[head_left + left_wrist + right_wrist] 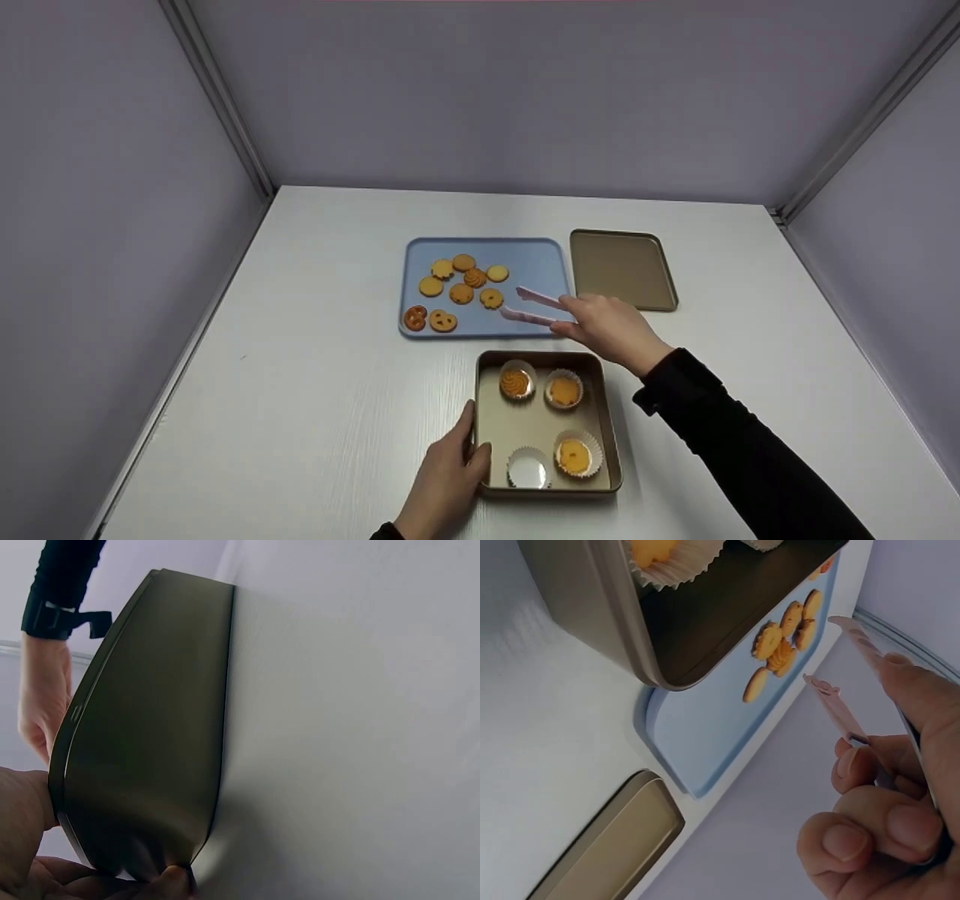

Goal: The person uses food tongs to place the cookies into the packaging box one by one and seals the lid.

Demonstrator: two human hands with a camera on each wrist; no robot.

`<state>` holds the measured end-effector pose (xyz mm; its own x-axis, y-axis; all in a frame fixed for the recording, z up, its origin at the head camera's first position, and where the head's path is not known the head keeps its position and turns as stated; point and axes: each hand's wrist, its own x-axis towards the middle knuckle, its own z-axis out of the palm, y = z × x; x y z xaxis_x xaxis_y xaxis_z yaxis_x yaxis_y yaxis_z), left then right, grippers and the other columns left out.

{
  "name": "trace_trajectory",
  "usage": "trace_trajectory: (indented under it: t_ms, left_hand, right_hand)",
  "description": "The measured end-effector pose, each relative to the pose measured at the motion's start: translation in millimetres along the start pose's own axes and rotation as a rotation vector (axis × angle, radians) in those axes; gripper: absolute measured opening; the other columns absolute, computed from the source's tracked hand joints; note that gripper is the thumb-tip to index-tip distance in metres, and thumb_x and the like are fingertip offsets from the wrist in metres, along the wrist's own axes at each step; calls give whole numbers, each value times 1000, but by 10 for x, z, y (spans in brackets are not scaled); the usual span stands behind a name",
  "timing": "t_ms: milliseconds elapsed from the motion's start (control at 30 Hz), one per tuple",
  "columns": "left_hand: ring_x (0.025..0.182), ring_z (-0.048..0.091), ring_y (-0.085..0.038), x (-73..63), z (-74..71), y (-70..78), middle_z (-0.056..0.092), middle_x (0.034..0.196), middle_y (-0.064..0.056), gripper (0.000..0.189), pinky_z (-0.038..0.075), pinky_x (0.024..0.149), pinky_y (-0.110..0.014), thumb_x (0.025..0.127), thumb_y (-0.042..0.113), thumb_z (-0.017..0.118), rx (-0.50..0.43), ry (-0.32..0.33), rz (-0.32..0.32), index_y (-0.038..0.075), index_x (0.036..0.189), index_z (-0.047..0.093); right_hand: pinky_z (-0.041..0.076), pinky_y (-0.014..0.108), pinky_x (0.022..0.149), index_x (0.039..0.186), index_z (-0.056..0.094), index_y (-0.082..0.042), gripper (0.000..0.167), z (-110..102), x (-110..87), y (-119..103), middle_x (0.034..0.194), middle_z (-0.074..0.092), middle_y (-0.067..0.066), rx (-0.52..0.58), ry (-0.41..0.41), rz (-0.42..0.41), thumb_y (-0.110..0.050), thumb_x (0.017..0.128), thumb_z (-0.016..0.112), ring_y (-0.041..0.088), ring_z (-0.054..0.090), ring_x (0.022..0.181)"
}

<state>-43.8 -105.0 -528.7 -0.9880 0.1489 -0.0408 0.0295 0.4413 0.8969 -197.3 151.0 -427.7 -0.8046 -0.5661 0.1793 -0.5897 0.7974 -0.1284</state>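
Observation:
My left hand (446, 472) grips the left wall of a deep gold baking tin (517, 427), thumb at the rim. The left wrist view shows fingertips against the tin's outer wall (150, 712). Inside the tin, a swirl cookie (514, 383), a star-edged cookie (564, 391) and a flower cookie (574, 456) sit in paper cups; another paper cup (529, 470) holds no cookie. My right hand (615, 330) holds pink tongs (527, 317), tips apart with nothing between them, over the right part of a blue tray (525, 259). Several cookies (461, 293) lie left of the tips.
Behind the right hand lies a shallow gold tray (622, 266), beside the blue tray. A pretzel-shaped cookie (415, 318) is at the blue tray's front left corner. Grey panels (495, 97) enclose the white table (300, 360) at the back and sides.

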Motion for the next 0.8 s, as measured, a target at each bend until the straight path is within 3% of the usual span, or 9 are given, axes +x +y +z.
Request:
trace_trajectory:
  t_ms: [200, 800]
  left_hand:
    - [137, 51, -30, -4, -2, -3, 49, 152, -21, 68, 43, 111, -50, 99, 18, 62, 19, 0, 7, -5, 157, 34]
    - [136, 52, -31, -7, 2, -16, 50, 151, -23, 68, 44, 110, -50, 99, 19, 63, 27, 1, 13, -5, 156, 34]
  right_hand:
    - [54, 50, 62, 100, 64, -3, 30, 84, 95, 9, 82, 65, 13, -30, 4, -16, -32, 97, 70, 34, 66, 75]
    - [55, 52, 60, 98, 65, 1, 33, 247, 307, -15, 81, 66, 16, -73, -47, 6, -32, 98, 69, 37, 67, 72]
